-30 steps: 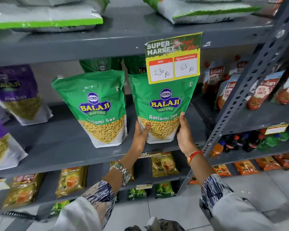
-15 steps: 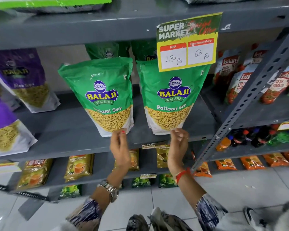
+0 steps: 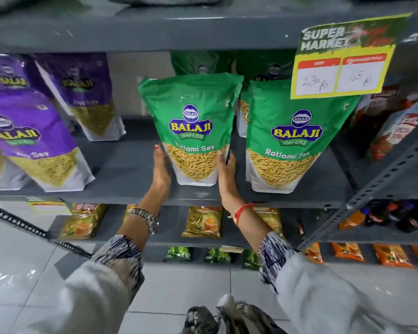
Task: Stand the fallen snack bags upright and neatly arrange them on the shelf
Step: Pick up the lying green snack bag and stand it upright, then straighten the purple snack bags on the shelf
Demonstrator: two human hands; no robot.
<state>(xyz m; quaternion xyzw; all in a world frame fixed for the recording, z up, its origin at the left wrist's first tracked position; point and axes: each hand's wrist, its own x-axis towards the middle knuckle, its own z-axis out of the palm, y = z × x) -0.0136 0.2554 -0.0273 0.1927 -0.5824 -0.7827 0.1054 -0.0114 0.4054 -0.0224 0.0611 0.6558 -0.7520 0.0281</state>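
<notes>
A green Ratlami Sev bag point(image 3: 193, 124) stands upright on the grey shelf point(image 3: 130, 191). My left hand point(image 3: 161, 167) presses its lower left side and my right hand point(image 3: 225, 169) presses its lower right side, so both grip the bag. A second green bag point(image 3: 292, 141) stands upright just to its right, untouched. More green bags point(image 3: 196, 63) stand behind them. Purple sev bags point(image 3: 32, 138) lean on the left part of the same shelf.
A yellow price sign point(image 3: 340, 66) hangs from the shelf above, over the right green bag. A slotted upright post point(image 3: 377, 186) borders the right side, with ketchup pouches point(image 3: 396, 126) beyond it. Lower shelves hold small packets point(image 3: 203, 221).
Both hands left the right green bag, dropped below the shelf edge, then rose onto the sides of the left green bag. The view shifted left.
</notes>
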